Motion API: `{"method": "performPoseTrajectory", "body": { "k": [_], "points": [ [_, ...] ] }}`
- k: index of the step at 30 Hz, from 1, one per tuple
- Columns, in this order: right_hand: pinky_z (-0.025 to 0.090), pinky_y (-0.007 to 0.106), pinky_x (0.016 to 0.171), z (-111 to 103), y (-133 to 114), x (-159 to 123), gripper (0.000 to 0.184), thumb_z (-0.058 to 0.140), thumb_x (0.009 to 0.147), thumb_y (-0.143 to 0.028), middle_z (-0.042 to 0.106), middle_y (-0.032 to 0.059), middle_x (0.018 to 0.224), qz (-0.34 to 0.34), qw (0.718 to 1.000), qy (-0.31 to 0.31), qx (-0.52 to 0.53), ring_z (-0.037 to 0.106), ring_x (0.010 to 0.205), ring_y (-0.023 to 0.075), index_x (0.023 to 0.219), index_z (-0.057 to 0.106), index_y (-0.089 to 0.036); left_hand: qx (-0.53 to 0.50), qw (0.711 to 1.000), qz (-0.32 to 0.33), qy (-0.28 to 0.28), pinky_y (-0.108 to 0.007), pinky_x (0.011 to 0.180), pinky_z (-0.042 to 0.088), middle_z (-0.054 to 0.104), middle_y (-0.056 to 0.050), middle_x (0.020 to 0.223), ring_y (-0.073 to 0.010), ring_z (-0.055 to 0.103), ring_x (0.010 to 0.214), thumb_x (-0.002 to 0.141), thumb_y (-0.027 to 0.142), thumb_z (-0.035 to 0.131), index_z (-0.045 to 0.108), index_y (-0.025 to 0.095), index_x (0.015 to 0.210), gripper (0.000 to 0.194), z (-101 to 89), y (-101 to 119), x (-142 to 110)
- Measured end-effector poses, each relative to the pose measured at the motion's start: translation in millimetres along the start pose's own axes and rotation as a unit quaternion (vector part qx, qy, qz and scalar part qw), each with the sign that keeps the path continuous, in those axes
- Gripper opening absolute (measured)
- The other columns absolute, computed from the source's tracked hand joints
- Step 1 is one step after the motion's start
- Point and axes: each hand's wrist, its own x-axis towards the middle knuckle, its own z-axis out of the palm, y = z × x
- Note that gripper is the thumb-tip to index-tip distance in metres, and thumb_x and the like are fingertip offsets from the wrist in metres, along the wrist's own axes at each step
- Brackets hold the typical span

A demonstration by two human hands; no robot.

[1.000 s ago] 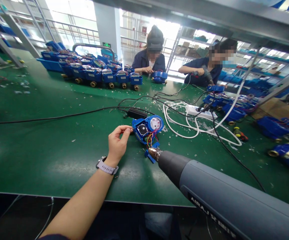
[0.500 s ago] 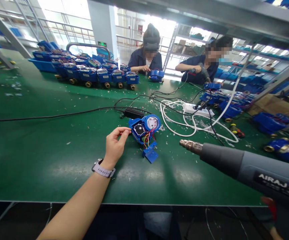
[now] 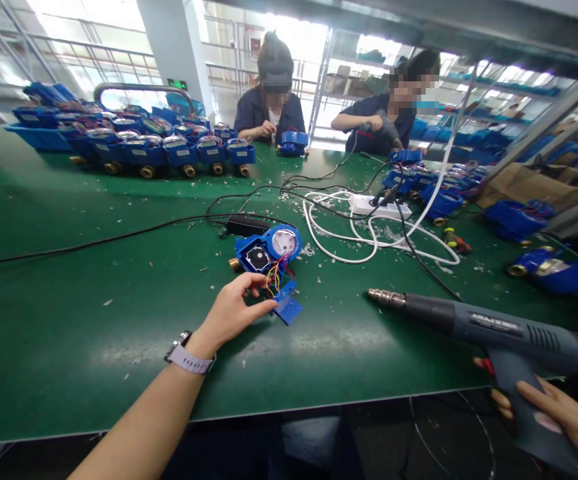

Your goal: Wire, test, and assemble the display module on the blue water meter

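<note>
A blue water meter lies on the green table with its housing open, showing a round dial and a black square module. Red and yellow wires run from it to a small blue plastic cover in front. My left hand is at the wires and the cover, thumb by the cover's edge, fingers bent near the wires with a gap between. Gripped by its handle, a grey heat gun is in my right hand, its metal nozzle pointing left, above the table's front right.
Several blue meters stand at the back left, more at the right. A white power strip with looped cables lies right of centre, near a screwdriver. Two people work across the table, one holding another heat gun.
My left hand has left the meter's left edge and moved toward me, to the wires and cover, its thumb and fingers spreading. The heat gun shows farther right, now more level.
</note>
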Motion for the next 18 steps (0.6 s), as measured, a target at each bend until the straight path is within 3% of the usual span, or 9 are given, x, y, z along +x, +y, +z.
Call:
{"method": "performPoseTrajectory", "body": {
  "k": [2, 5, 7, 9, 11, 16, 18],
  "points": [
    [0.049, 0.03, 0.044, -3, 0, 20, 0.049, 0.092, 0.029, -0.029, 0.065, 0.0154, 0.068, 0.038, 0.999, -0.018, -0.022, 0.061, 0.053, 0.0253, 0.075, 0.077, -0.028, 0.003, 1.0, -0.006, -0.016, -0.032, 0.073, 0.047, 0.067, -0.003, 0.092, -0.018, 0.059, 0.078, 0.074, 0.033, 0.075, 0.062, 0.019, 0.099, 0.032, 2.1, -1, 0],
    [0.05, 0.032, 0.05, 3, -7, 44, 0.052, 0.092, 0.023, -0.021, 0.068, 0.0206, 0.073, 0.061, 0.997, 0.033, -0.015, 0.065, 0.056, 0.0255, 0.072, 0.077, -0.025, 0.01, 1.0, 0.001, -0.024, -0.031, 0.072, 0.046, 0.066, -0.002, 0.09, -0.0177, 0.058, 0.078, 0.075, 0.03, 0.074, 0.062, 0.019, 0.093, 0.025, 4.9, -1, 1],
    [0.05, 0.035, 0.053, 12, -16, 55, 0.047, 0.089, 0.026, -0.017, 0.07, 0.0218, 0.078, 0.055, 0.997, 0.056, 0.003, 0.067, 0.059, 0.0258, 0.071, 0.077, -0.025, 0.008, 1.0, 0.01, -0.019, -0.03, 0.071, 0.046, 0.066, -0.002, 0.086, -0.0173, 0.058, 0.077, 0.076, 0.03, 0.073, 0.062, 0.018, 0.089, 0.02, 6.7, -1, 1],
    [0.047, 0.036, 0.051, 19, -26, 67, 0.035, 0.086, 0.033, -0.01, 0.071, 0.0197, 0.078, 0.044, 0.993, 0.108, -0.005, 0.066, 0.058, 0.0238, 0.064, 0.075, -0.024, -0.002, 1.0, 0.009, -0.007, -0.029, 0.069, 0.045, 0.065, -0.002, 0.082, -0.0164, 0.058, 0.074, 0.077, 0.03, 0.072, 0.063, 0.018, 0.085, 0.017, 8.5, 0, 1],
    [0.042, 0.036, 0.048, 22, -33, 83, 0.032, 0.084, 0.033, 0.002, 0.071, 0.0163, 0.074, 0.035, 0.975, 0.207, -0.075, 0.063, 0.052, 0.0183, 0.053, 0.07, -0.019, -0.016, 1.0, -0.004, 0.006, -0.027, 0.067, 0.045, 0.066, -0.001, 0.078, -0.0152, 0.058, 0.07, 0.079, 0.031, 0.07, 0.064, 0.017, 0.083, 0.015, 10.1, 1, 0],
    [0.043, 0.038, 0.055, 15, -28, 136, 0.046, 0.095, 0.035, -0.009, 0.07, 0.0113, 0.068, -0.076, 0.939, 0.232, -0.241, 0.056, 0.047, 0.0097, 0.077, 0.077, -0.012, -0.113, 0.99, -0.077, 0.02, -0.025, 0.061, 0.046, 0.069, -0.003, 0.072, -0.013, 0.058, 0.062, 0.082, 0.037, 0.065, 0.066, 0.016, 0.077, 0.022, 14.3, 1, 2],
    [0.042, 0.037, 0.052, 16, -26, 149, 0.047, 0.096, 0.032, -0.014, 0.068, 0.0106, 0.062, -0.168, 0.914, 0.241, -0.279, 0.055, 0.044, 0.0113, 0.075, 0.077, -0.01, -0.171, 0.979, -0.107, 0.019, -0.023, 0.059, 0.046, 0.072, -0.004, 0.073, -0.0119, 0.058, 0.059, 0.082, 0.038, 0.066, 0.066, 0.015, 0.077, 0.024, 15.4, 1, 4]
  ]
}}
